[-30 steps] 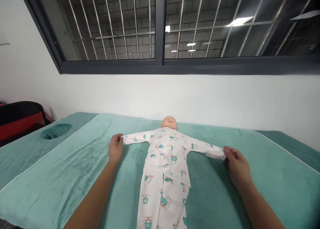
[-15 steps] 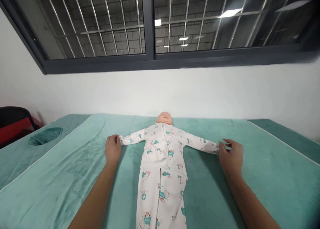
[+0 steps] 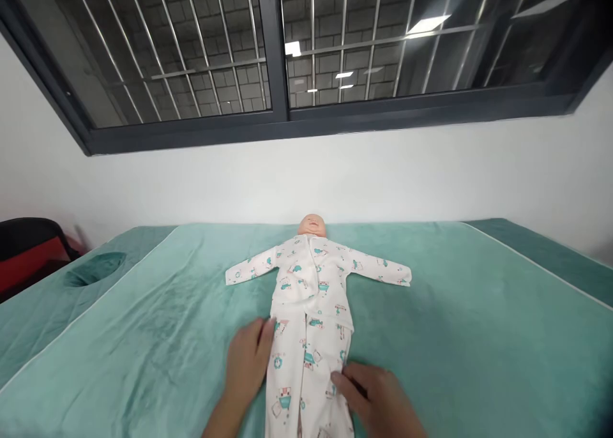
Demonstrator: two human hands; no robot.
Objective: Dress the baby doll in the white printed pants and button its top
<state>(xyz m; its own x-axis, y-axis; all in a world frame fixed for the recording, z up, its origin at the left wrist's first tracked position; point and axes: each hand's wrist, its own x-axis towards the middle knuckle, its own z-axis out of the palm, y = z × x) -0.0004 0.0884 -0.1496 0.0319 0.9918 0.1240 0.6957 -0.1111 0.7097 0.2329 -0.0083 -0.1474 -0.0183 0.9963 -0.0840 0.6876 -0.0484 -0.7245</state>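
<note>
The doll (image 3: 312, 225) lies face up on the green bed (image 3: 454, 336), dressed in a white printed shirt (image 3: 311, 272) whose sleeves (image 3: 249, 267) extend outward, and matching trousers (image 3: 287, 377). At one side of the doll, the left hand (image 3: 248, 361) is half bent with its thumb at the edge of the trousers, and at the other side the right hand (image 3: 376, 393) has curled fingers and its thumb over the opposite edge; whether they pinch the cloth, I cannot tell. Behind the doll's head is a white wall (image 3: 306, 176) with a dark-framed window (image 3: 335, 126)
</note>
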